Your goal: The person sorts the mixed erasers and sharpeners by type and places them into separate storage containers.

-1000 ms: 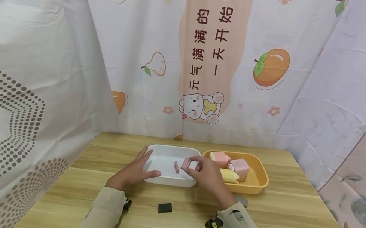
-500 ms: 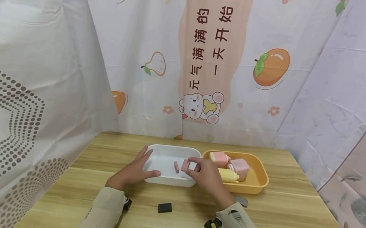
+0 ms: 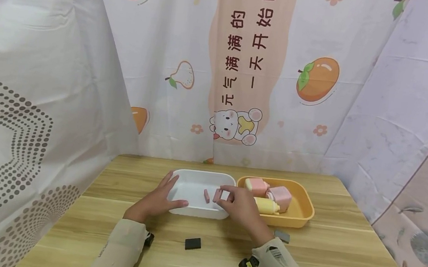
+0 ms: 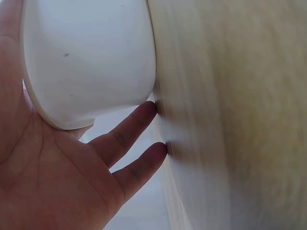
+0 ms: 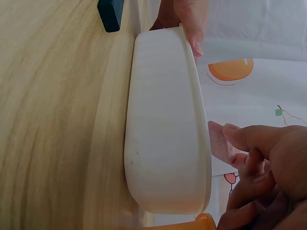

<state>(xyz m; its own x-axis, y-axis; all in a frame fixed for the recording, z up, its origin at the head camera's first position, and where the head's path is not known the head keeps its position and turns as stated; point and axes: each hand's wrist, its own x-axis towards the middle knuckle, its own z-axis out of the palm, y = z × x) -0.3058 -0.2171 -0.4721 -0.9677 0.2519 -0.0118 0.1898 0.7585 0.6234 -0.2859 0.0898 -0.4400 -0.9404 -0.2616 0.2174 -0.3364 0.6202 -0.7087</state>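
"What's lying closest to the person?"

"A black block (image 3: 192, 243) is lying on the wood-grain table (image 3: 167, 262), and farther in, a grey block (image 3: 282, 236) is sitting near the right sleeve (image 3: 288, 265)."

"And the hands?"

"The left hand (image 3: 157, 197) is resting around the left end of the white tray (image 3: 197, 212), its fingers spread, gripping no block. The right hand (image 3: 243, 205) is pinching a pink block (image 3: 217, 195), holding it above the tray's right half."

"Which step is that?"

"I'm judging it as handling the block over the tray; whether it's going in or coming out, I can't tell. Any lowering would be calling for a gentle release, avoiding the other pink piece (image 3: 207, 195) inside."

"And beyond?"

"Just beside it, to the right, a yellow tray (image 3: 302, 207) is holding a yellow bottle (image 3: 267, 206) and two pink containers (image 3: 280, 197). Behind the table, a pale curtain (image 3: 172, 120) is hanging, showing printed fruit (image 3: 318, 80) and dark lettering (image 3: 232, 63)."
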